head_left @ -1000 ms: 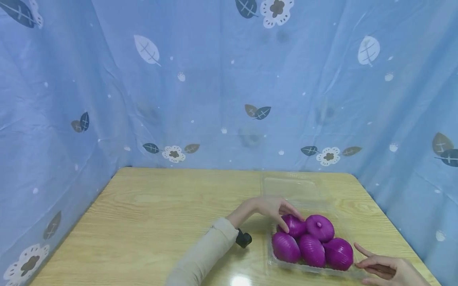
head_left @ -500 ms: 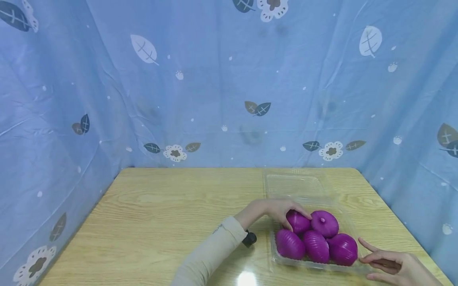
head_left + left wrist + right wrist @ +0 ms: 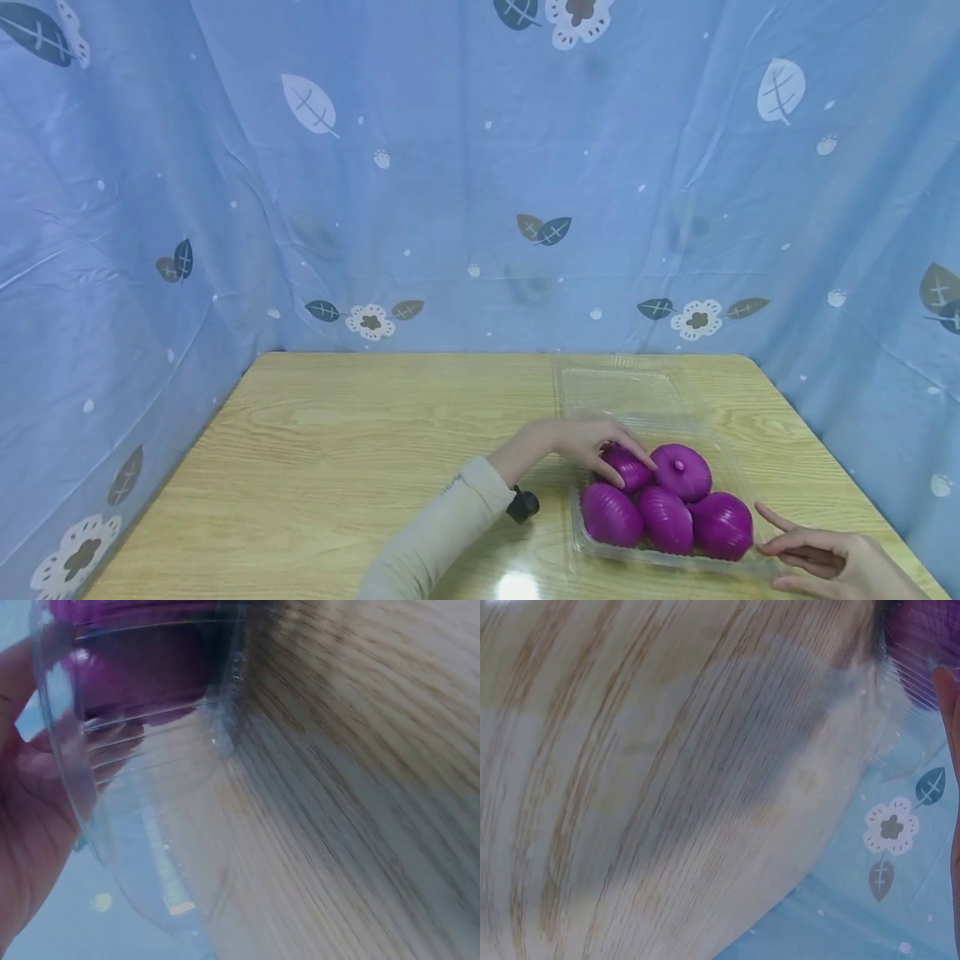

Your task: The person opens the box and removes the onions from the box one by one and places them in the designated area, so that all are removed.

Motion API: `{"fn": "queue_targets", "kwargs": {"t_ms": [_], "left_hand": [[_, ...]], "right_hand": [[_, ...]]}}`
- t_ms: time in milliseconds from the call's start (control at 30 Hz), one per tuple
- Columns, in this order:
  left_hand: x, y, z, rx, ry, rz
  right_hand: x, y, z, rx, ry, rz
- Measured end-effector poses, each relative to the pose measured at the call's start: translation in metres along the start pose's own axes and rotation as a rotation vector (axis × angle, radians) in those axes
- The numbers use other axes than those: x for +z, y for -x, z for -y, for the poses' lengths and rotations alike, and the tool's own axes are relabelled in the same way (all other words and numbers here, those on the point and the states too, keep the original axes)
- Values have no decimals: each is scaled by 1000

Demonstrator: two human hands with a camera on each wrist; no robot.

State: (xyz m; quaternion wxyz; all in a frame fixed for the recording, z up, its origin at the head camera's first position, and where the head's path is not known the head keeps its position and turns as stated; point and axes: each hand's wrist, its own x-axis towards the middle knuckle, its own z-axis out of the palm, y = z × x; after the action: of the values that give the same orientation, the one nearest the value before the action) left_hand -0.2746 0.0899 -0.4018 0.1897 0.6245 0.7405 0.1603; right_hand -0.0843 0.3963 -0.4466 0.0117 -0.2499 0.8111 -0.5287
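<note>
A clear container (image 3: 675, 561) is set near the right edge of the desk (image 3: 360, 467), with wood stretching wide to its left. At the back left inside, a purple onion (image 3: 628, 470) is held between the left hand's (image 3: 592, 442) thumb and fingers, crowded by four other onions (image 3: 681, 472). The right hand (image 3: 836, 560) is held fingers apart beside the right wall; contact cannot be told. Behind, an open lid (image 3: 622, 392) is backed by a blue curtain (image 3: 465, 167).
</note>
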Motion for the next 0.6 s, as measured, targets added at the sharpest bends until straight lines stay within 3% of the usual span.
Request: {"fn": "queue_targets", "kwargs": {"t_ms": [133,267,400,533,600], "left_hand": [[2,-1,-4,-36,-31,-16],[3,-1,-5,-69,-18,-27],[2,1,-5,-67,-29,-43],[1,6,-5,-53,38,-118],[-1,9,-5,-55,154,-180]], "right_hand": [[2,-2,-2,-89,-69,1],[2,-3,-3,-109,-122,22],[1,-2,-2,-106,-66,15],[0,0,1,-17,-24,10],[0,0,3,8,4,-3]]}}
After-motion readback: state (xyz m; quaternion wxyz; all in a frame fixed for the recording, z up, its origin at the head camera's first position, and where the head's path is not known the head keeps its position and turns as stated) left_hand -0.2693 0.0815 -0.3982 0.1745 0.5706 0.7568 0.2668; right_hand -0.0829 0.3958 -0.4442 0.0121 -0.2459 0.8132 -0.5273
